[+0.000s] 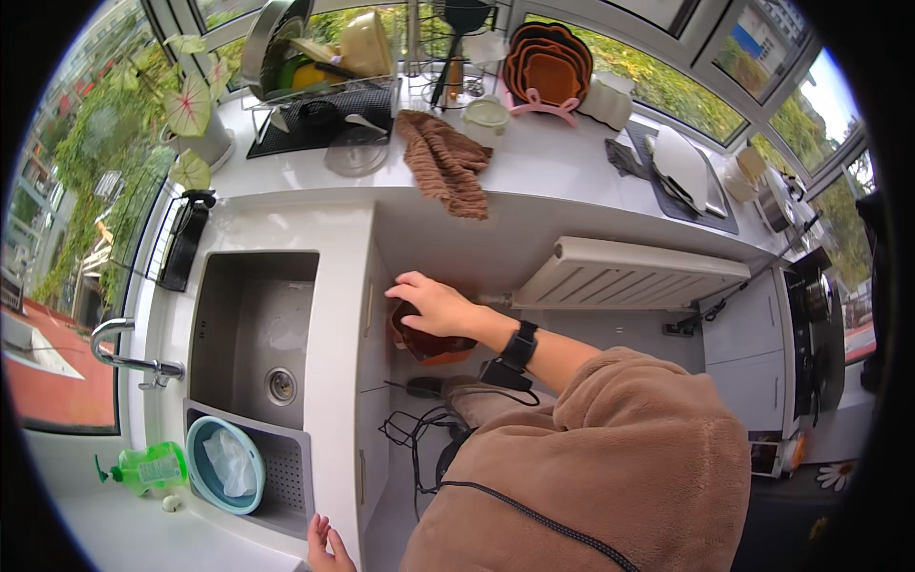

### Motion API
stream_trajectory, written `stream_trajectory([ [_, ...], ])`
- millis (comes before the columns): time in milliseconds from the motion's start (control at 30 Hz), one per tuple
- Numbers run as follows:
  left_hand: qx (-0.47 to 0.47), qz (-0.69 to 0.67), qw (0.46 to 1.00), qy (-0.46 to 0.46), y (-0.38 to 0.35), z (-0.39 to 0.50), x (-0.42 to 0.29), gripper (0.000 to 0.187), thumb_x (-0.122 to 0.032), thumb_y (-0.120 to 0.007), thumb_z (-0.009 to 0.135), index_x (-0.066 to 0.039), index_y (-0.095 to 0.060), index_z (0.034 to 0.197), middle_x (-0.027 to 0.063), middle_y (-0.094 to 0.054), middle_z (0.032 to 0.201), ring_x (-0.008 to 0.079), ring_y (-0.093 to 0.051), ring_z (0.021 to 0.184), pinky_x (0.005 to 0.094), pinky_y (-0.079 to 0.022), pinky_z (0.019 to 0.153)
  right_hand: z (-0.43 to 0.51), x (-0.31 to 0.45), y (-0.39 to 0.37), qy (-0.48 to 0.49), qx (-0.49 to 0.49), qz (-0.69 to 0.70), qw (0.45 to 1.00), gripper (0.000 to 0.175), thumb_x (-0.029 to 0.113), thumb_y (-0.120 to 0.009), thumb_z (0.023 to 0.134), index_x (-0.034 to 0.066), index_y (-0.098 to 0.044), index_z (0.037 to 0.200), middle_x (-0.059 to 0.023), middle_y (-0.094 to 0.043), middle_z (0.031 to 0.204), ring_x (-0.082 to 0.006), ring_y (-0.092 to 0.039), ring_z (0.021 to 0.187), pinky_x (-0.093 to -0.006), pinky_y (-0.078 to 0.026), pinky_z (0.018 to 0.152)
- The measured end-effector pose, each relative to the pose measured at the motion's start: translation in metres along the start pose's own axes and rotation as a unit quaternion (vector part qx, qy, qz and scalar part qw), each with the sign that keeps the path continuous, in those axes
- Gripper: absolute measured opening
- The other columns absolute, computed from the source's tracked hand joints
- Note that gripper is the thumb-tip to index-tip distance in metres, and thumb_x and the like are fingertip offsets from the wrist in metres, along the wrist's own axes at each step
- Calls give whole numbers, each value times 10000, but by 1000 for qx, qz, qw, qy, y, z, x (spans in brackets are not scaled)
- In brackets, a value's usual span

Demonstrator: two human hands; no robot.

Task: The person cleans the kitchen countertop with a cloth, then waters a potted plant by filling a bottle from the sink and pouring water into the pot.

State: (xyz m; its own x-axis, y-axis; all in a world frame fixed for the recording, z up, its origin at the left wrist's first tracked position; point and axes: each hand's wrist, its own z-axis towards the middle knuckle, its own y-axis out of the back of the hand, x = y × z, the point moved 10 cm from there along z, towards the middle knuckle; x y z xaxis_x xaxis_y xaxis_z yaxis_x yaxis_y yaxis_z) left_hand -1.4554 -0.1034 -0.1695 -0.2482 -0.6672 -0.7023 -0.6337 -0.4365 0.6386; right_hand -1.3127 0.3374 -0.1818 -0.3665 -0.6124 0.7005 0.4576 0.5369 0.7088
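Note:
Fingers spread and pointing left, my right hand (432, 306) is over a reddish-brown container (436, 344) on the floor beside the sink cabinet. Nothing shows in it, and a black watch-like band is on its wrist. My left hand (327, 547) is at the bottom edge, partly cut off, with fingers apart by the front edge of the white counter. Left of the hands lies a grey sink (257, 322) with a drain. A light blue basin (259, 468) holding a whitish translucent plastic bag (232, 461) rests on the perforated grey tray (284, 457) at the sink's lower end.
A chrome faucet (139, 361) and green soap bottle (154, 466) stand left of the sink. A brown towel (447, 164) hangs over the windowsill counter, near a dish rack (322, 93). A white radiator (629, 275) is below. Black cables (418, 429) hang beside the cabinet doors.

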Motion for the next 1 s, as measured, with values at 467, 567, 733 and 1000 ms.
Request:
stream_trajectory([
  [467,125,-36,981,-141,-126,26,-155,342,-67,-516,928,30,-512,1256,174,-642,1091,221,-620,1016,314,-475,896,-219,-277,266,-352,-58,-104,928,628,355,-715,766,32,-524,1269,-218,-524,1298,-336,-514,1188,-382,-411,1001],
  [567,136,-9,981,-141,-160,36,-191,336,-65,-515,928,32,-517,1249,176,-644,1084,225,-621,1015,320,-478,898,-222,-334,338,-368,-119,-135,912,734,359,-710,769,23,-423,1355,-237,-512,1302,-359,-495,1205,-391,-400,1012],
  [733,147,3,983,-113,-221,52,-252,342,-68,-524,928,26,-511,1257,175,-643,1097,222,-616,1033,320,-481,896,-188,-438,442,-325,-268,-154,894,845,401,-698,776,60,-299,1438,-277,-407,1383,-402,-412,1271,-398,-336,1062],
  [1000,108,15,994,24,-244,42,-252,345,-84,-538,937,-16,-512,1273,153,-641,1116,202,-612,1034,305,-489,870,-103,-485,378,-263,-147,-159,940,638,487,-521,874,190,-386,1422,-202,-207,1518,-329,-235,1390,-540,-213,1086],
])
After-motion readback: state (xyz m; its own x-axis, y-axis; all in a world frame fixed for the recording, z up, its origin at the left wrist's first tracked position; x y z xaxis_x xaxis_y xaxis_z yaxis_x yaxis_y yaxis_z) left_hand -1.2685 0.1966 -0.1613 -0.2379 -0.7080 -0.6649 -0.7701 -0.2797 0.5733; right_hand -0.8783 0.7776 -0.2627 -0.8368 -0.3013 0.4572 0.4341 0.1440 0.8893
